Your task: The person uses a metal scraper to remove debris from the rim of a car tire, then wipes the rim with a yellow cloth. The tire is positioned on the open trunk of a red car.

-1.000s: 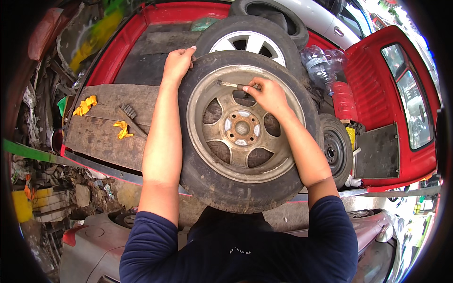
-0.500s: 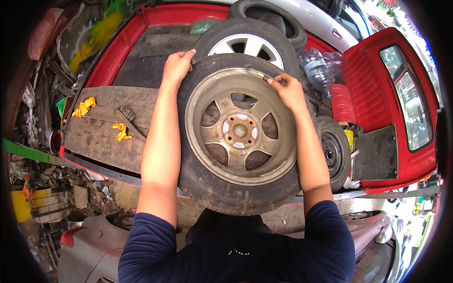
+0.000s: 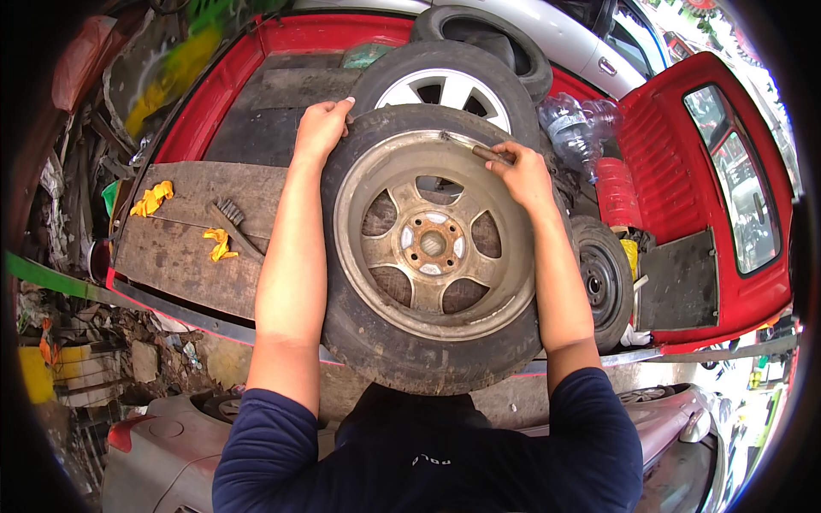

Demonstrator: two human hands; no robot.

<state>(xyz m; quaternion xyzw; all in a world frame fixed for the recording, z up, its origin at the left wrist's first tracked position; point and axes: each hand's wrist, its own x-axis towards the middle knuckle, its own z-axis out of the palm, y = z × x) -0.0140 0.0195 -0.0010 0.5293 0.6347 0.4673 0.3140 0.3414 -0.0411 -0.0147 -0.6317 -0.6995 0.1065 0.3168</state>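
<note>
A dusty alloy wheel with its tyre (image 3: 430,359) leans close in front of me between my forearms, its rusty hub in the middle. My left hand (image 3: 322,128) is closed at the tyre's upper left edge, thumb pointing up and fingers curled against the rubber. In my right hand (image 3: 522,171), over the rim's upper right, is a thin hand tool with a dark handle (image 3: 483,154). The tool points left along the rim's upper lip; its kind is too small to make out. A dark patch shows on the lip near its tip.
On the wooden boards (image 3: 171,248) at left lie a wire brush (image 3: 235,229) and yellow cloths (image 3: 152,198). Behind stand a silver-spoked wheel (image 3: 466,90) and a bare tyre (image 3: 534,64). Plastic bottles (image 3: 573,132), a steel-rimmed wheel (image 3: 603,278) and a red truck cab (image 3: 676,145) are at right.
My right hand and the tool have shifted slightly down and left, and the tool's metal part shows less. The wheel sits a touch lower in view. My left hand stays at the tyre edge.
</note>
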